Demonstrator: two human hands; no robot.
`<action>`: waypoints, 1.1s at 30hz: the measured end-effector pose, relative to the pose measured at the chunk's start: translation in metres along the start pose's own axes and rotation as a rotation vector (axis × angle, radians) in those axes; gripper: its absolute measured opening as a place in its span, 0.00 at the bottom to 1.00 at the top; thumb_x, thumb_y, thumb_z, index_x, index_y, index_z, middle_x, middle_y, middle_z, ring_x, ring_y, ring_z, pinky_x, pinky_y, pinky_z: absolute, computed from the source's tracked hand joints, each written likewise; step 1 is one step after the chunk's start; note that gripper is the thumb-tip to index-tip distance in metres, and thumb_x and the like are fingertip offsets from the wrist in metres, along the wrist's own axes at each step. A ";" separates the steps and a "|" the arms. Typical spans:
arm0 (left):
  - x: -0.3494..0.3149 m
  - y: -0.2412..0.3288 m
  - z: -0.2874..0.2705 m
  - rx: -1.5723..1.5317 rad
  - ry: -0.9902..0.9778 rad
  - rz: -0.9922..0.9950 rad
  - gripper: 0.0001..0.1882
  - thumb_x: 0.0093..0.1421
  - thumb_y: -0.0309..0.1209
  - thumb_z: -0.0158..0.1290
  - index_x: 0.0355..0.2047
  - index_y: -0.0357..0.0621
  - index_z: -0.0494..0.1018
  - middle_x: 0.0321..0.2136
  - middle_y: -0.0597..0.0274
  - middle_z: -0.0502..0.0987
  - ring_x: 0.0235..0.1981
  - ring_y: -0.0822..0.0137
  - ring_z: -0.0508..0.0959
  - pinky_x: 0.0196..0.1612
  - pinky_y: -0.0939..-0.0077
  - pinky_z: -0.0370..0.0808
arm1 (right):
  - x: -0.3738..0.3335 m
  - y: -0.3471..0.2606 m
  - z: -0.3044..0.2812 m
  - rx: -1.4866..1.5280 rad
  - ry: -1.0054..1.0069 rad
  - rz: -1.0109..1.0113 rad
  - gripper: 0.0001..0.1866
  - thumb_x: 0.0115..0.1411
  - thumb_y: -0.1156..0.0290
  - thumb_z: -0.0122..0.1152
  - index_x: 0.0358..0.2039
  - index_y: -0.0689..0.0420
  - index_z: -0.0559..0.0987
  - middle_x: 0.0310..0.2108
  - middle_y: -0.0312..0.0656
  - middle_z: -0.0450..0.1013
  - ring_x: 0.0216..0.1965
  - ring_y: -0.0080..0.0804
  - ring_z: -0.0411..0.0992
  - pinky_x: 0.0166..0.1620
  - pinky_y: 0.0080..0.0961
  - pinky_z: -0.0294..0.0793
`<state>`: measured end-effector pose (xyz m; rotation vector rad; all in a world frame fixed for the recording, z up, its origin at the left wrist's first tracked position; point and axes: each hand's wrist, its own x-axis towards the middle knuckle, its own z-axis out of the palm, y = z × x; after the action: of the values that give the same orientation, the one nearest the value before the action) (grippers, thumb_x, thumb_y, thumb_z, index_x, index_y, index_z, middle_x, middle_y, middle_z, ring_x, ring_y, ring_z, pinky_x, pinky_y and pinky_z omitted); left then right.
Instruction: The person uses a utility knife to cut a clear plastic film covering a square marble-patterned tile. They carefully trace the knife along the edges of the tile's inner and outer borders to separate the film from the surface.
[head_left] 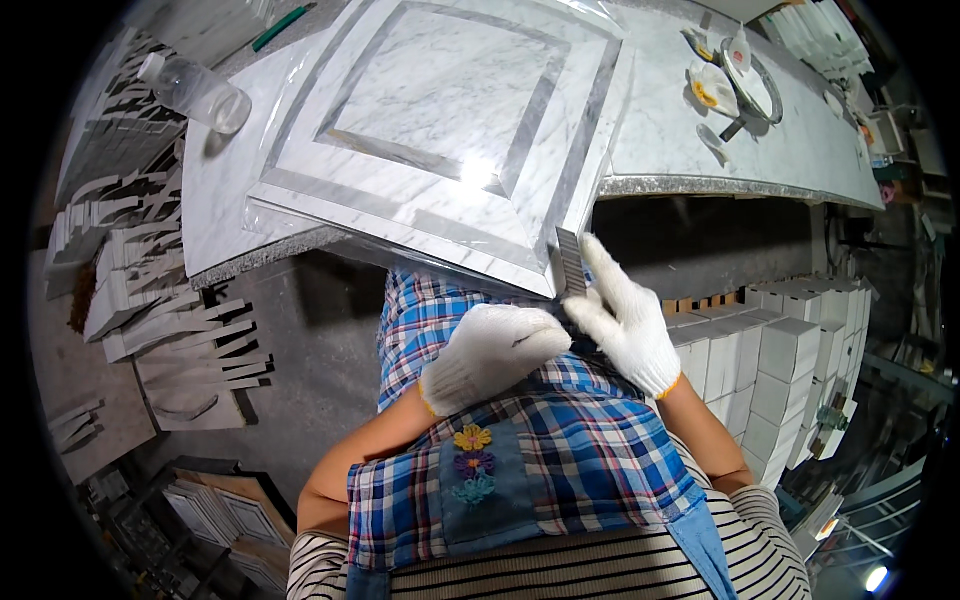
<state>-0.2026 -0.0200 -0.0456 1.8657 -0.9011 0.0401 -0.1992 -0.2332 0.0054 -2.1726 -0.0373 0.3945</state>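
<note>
A white and grey marble-patterned panel (430, 130), with inlaid grey bands and clear film along its edges, lies before me. Its near corner points at my hands. My right hand (630, 325), in a white knit glove, is closed around a narrow, flat grey strip (570, 262), one finger stretched along it. The strip stands against the panel's corner edge. Close by, my left hand (495, 350), gloved too, has its fingers curled in just below the corner. Whatever those fingers hold, if anything, is hidden.
The panel rests on a marble-topped table (720, 165). A clear plastic bottle (205, 98) lies at the left. A glove (712, 90), a round dish (752, 85) and small tools are at the right. White boxes (785, 350) stand below right; stacked strips (170, 300) are at left.
</note>
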 end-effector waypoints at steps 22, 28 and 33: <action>-0.001 0.019 -0.017 -0.554 0.025 -1.102 0.17 0.70 0.38 0.55 0.33 0.35 0.82 0.22 0.64 0.82 0.25 0.76 0.76 0.33 0.82 0.72 | 0.028 0.026 -0.032 -0.027 0.316 -0.076 0.09 0.68 0.68 0.61 0.44 0.59 0.81 0.33 0.43 0.80 0.33 0.26 0.76 0.40 0.26 0.76; -0.003 0.019 -0.015 -0.644 0.082 -1.207 0.17 0.70 0.38 0.55 0.35 0.35 0.82 0.23 0.63 0.82 0.24 0.78 0.74 0.31 0.84 0.70 | 0.036 -0.002 -0.011 0.130 0.127 -0.192 0.11 0.69 0.69 0.59 0.46 0.62 0.80 0.31 0.46 0.79 0.33 0.28 0.77 0.41 0.26 0.76; -0.006 0.016 -0.018 -0.728 0.173 -1.272 0.17 0.71 0.40 0.55 0.37 0.36 0.81 0.24 0.63 0.82 0.22 0.79 0.72 0.30 0.85 0.69 | 0.042 0.015 -0.012 0.140 0.088 0.014 0.12 0.70 0.65 0.58 0.44 0.61 0.80 0.27 0.40 0.77 0.29 0.23 0.73 0.36 0.24 0.74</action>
<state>-0.2101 -0.0059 -0.0268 1.3953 0.4657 -0.7795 -0.1572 -0.2447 -0.0111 -2.0501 0.0525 0.3002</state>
